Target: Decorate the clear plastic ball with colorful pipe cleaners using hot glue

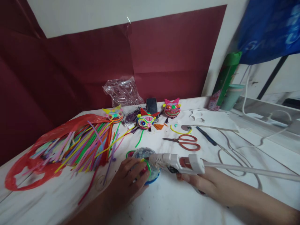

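Note:
My right hand (199, 181) is wrapped round a white hot glue gun (177, 161), with a long glue stick (246, 170) running out of its back end. The gun's nozzle points left, at a round, clear craft piece (143, 152) with a blue rim and green and red trim. Curled over the near left side of that piece, my left hand (130, 176) grips it just above the table. The fingers and the nozzle hide part of its surface. Orange-handled scissors (187, 142) lie a little beyond the glue gun.
Many coloured pipe cleaners (86, 147) lie on a red plastic bag (42, 145) at left. Decorated animal heads (146, 121), a phone (152, 105) and clear plastic wrap (123, 92) are at the back. A blue-handled tool (206, 136), white cables (234, 172) and a green can (225, 81) are at right.

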Demonstrator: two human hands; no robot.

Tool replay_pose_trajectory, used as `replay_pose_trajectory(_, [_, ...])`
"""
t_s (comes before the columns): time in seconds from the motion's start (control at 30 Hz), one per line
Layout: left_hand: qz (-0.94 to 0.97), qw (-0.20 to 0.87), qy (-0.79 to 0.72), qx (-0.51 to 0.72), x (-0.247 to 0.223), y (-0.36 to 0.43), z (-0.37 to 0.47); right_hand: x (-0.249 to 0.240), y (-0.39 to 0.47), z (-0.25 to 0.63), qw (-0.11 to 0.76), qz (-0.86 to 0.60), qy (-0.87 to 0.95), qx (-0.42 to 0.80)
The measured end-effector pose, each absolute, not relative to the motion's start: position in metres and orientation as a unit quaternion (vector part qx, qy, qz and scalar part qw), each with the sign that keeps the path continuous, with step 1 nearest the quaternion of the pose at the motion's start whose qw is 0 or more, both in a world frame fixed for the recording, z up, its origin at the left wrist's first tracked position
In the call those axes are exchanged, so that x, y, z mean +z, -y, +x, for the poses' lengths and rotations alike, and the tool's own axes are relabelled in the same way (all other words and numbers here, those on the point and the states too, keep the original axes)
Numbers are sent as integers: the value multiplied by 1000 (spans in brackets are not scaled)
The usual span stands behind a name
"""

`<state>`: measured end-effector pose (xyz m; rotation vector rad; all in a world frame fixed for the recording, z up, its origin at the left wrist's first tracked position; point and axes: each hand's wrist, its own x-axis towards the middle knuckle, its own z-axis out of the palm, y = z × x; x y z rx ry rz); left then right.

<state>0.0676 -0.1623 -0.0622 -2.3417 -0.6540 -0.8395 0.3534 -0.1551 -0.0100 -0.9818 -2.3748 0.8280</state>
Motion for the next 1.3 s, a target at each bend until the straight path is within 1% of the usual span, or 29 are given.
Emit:
replay_pose_trajectory(0.13, [-874, 278, 246, -314, -61, 163, 69, -7, 154, 351, 234, -336, 859, 308])
replay_pose_trajectory(0.3, [-876, 274, 248, -309, -63, 164, 67, -12, 152, 353, 233, -350, 835, 354])
replay_pose_trajectory(0.53, [-878, 270, 246, -311, -61, 163, 68, -22, 149, 356, 224, -359, 819, 387])
replay_pose_trajectory(0.73, [-878, 261, 257, -308, -62, 162, 66, -16, 147, 359, 236, -378, 823, 352])
replay_pose_trajectory(1.13, [-877, 242, 297, -291, -64, 161, 64, -16, 143, 363, 204, -392, 811, 384])
replay_pose_trajectory(1.3, [-876, 243, 298, -291, -63, 160, 65, -15, 139, 370, 220, -400, 814, 359])
